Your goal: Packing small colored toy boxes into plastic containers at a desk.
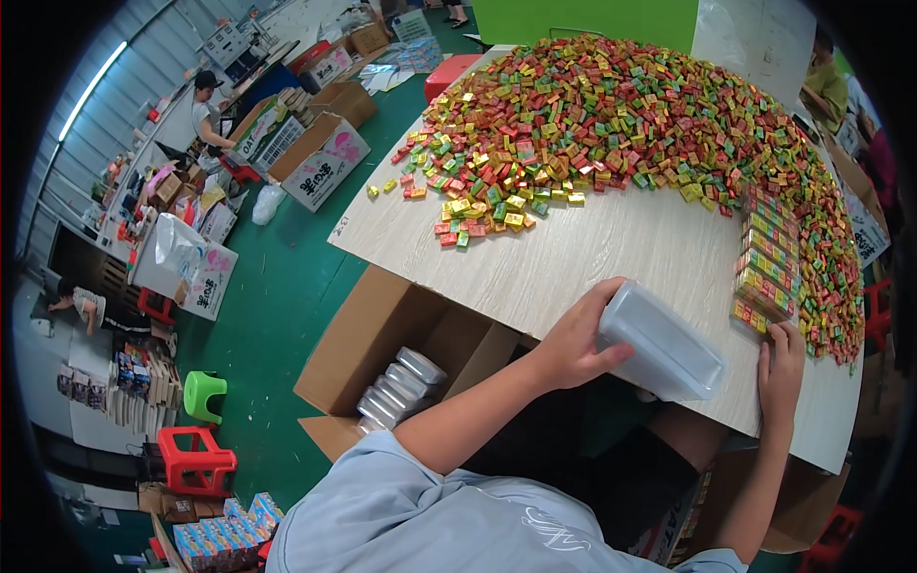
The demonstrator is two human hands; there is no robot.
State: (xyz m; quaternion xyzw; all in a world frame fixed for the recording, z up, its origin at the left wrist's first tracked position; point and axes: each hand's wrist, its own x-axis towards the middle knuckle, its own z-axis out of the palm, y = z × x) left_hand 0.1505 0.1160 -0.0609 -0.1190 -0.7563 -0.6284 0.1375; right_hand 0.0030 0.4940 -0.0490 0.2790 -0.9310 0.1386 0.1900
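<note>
The left hand (585, 342) grips a plastic box (664, 344) over the table's (592, 253) near edge. The right hand's (781, 368) fingers, unclenched, rest beside stacked packs (767, 253); wrapped blocks (611, 115) crowd the far edge.

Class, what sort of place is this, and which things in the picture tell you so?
Most likely a packing workshop: a great heap of small shiny packets covers much of the table, an open carton beside it holds clear containers, and the left hand holds a clear tub.
</note>
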